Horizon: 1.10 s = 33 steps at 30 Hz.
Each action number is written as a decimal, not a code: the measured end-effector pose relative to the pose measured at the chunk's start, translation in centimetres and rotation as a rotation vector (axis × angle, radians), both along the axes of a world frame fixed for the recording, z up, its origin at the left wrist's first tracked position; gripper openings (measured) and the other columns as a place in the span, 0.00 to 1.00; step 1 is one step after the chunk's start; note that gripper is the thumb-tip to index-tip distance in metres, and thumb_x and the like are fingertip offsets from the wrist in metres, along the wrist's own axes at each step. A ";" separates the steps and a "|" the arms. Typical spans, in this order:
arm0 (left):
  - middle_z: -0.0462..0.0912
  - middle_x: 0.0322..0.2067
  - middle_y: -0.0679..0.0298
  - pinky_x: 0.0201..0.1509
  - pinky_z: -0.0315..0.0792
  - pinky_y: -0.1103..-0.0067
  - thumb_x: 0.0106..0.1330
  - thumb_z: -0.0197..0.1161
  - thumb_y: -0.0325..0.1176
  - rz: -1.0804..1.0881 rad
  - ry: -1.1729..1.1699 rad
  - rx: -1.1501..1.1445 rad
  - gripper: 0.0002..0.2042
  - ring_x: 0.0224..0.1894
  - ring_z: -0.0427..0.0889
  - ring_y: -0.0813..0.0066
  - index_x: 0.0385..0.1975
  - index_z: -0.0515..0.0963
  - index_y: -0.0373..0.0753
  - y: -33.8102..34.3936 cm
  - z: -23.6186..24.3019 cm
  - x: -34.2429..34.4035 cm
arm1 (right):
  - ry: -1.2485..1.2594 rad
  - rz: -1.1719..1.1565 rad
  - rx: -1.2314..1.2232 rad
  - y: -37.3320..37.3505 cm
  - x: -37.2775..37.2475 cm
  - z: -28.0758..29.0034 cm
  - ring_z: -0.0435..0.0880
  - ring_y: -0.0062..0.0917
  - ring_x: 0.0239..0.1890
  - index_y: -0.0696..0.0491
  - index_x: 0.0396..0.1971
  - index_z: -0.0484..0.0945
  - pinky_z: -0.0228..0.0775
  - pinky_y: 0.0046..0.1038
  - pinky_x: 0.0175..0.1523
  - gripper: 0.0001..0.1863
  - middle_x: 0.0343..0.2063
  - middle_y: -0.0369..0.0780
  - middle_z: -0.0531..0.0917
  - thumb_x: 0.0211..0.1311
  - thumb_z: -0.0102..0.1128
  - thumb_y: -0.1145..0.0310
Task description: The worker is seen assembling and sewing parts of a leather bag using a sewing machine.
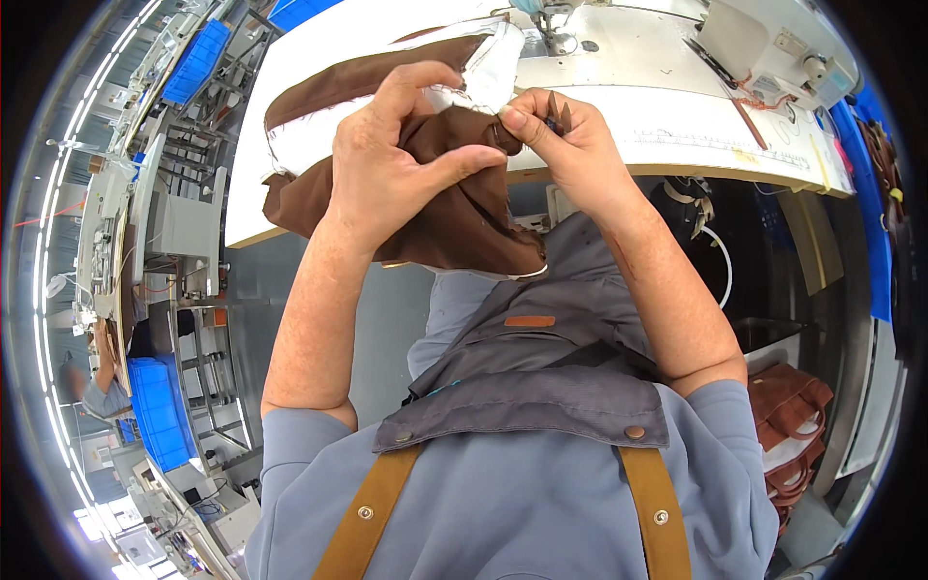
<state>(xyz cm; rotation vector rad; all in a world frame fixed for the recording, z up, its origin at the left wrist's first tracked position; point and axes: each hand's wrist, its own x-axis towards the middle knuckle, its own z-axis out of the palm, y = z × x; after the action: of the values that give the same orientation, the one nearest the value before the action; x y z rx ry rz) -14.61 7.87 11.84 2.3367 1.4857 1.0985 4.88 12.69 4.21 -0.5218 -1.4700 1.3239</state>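
sewing machine parts (556, 39) stand beyond the hands, toward the far edge of the white table (619, 126); a grey-white machine body (773, 43) fills its far right corner. a dark slim tool (710, 63) and a brown stick (746, 124) lie near the right end. brown bags (788, 406) sit below, right of the apron (541, 338). a brown panel with white cloth (372, 82) lies toward the far left edge, partly behind the left hand (401, 159); whether it joins the held piece cannot be told.

the brown fabric (454, 227) is bunched between both hands, hanging over the near edge. the right hand (556, 140) pinches its upper right fold, thumb against finger, a dark pointed tool (554, 111) among its fingers. the left thumb rests across the fabric, index apart; the other fingertips are hidden, so its grip cannot be told.
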 end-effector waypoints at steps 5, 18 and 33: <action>0.80 0.26 0.68 0.30 0.66 0.81 0.52 0.78 0.29 -0.032 0.040 0.003 0.12 0.27 0.73 0.83 0.34 0.83 0.39 -1.0 -1.7 1.4 | -0.217 -0.076 0.078 -0.9 1.7 -0.9 0.79 0.14 0.33 0.58 0.34 0.84 0.73 0.22 0.41 0.10 0.28 0.34 0.85 0.68 0.66 0.66; 0.79 0.28 0.74 0.34 0.63 0.79 0.56 0.70 0.30 0.129 0.339 0.738 0.03 0.25 0.74 0.80 0.28 0.83 0.44 -4.7 -9.7 3.4 | -0.389 -0.097 0.028 -3.8 3.4 -3.0 0.84 0.17 0.32 0.57 0.36 0.87 0.75 0.21 0.39 0.09 0.29 0.38 0.89 0.64 0.69 0.66; 0.84 0.31 0.61 0.32 0.74 0.81 0.70 0.67 0.36 0.152 -1.335 -0.760 0.12 0.27 0.83 0.76 0.41 0.82 0.32 -6.6 -9.8 6.2 | -0.605 -0.114 0.220 -3.7 3.2 -1.4 0.87 0.22 0.31 0.58 0.39 0.86 0.78 0.22 0.36 0.07 0.30 0.40 0.89 0.64 0.67 0.73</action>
<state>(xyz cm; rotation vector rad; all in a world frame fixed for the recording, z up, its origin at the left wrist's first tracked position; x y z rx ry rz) -8.37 1.31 2.06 0.6406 1.1286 1.3208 8.09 9.02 2.77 -0.8956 -2.0135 0.9339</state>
